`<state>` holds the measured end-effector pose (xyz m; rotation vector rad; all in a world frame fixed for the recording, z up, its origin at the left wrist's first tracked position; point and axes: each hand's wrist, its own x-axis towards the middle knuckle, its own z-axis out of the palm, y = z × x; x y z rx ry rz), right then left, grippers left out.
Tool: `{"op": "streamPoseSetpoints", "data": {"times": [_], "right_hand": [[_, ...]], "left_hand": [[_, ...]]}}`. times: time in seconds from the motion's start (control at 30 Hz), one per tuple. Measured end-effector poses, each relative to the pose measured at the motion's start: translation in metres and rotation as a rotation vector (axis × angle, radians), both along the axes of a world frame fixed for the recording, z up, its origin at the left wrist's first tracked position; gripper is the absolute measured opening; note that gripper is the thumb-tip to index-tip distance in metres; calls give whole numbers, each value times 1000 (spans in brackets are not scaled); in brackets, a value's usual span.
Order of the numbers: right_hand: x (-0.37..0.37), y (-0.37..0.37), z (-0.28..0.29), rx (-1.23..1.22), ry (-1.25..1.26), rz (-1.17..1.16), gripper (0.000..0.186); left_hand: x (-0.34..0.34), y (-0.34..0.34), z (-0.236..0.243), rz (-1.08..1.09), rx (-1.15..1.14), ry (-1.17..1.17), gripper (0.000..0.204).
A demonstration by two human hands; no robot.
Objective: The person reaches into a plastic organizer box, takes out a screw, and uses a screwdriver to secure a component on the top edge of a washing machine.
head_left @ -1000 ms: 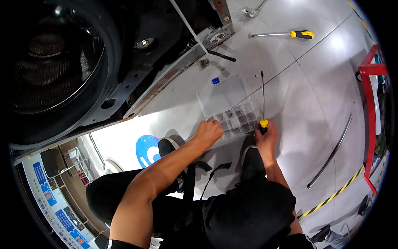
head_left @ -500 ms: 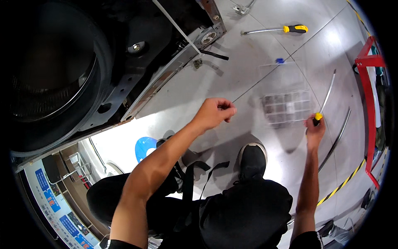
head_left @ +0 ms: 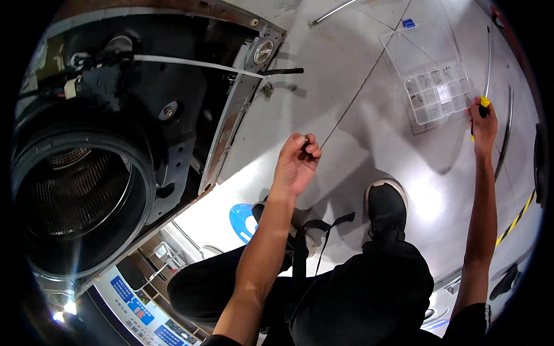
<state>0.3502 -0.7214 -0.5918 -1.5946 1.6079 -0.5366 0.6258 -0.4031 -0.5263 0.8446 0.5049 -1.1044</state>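
My left hand (head_left: 296, 167) is raised with the palm partly up, its fingers pinching a small dark piece (head_left: 306, 142) too small to name. At the right, my right hand (head_left: 485, 126) is closed round the yellow-and-black handle of a screwdriver (head_left: 489, 63), the shaft pointing away from me. The fingers of that hand are at the right edge of a clear plastic compartment box (head_left: 424, 120); whether they also grip it I cannot tell. Its lid (head_left: 420, 53), with a blue latch (head_left: 409, 23), stands open, and small metal parts lie in some compartments.
An opened washing machine (head_left: 173, 141) with a bare drum opening and black rubber gasket fills the left. A white strip (head_left: 196, 62) crosses it, and a black stub (head_left: 283, 71) sticks out. Beyond lies a metal shaft (head_left: 333, 12); a curved dark rod (head_left: 508, 132) lies right of my arm.
The view has shifted, showing more of the machine. The box has moved right over the floor along with my right hand. My left hand has turned its palm up, revealing the dark piece.
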Motion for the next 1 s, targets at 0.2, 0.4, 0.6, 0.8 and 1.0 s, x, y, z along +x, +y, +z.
{"op": "streamPoseSetpoints", "data": {"times": [0.2, 0.4, 0.6, 0.8, 1.0], "right_hand": [[25, 45, 45, -24, 79, 53, 23], [76, 137, 72, 317, -175, 579, 22], [109, 174, 95, 432, -170, 833, 32], [109, 171, 97, 456, -102, 896, 32], [107, 171, 95, 400, -82, 885, 33]], "left_hand": [[26, 0, 4, -3, -63, -69, 7], [37, -9, 6, 28, -96, -90, 8], [43, -7, 1, 87, -166, -67, 9], [50, -4, -3, 69, -171, -65, 9], [51, -6, -1, 31, -115, -56, 8]]}}
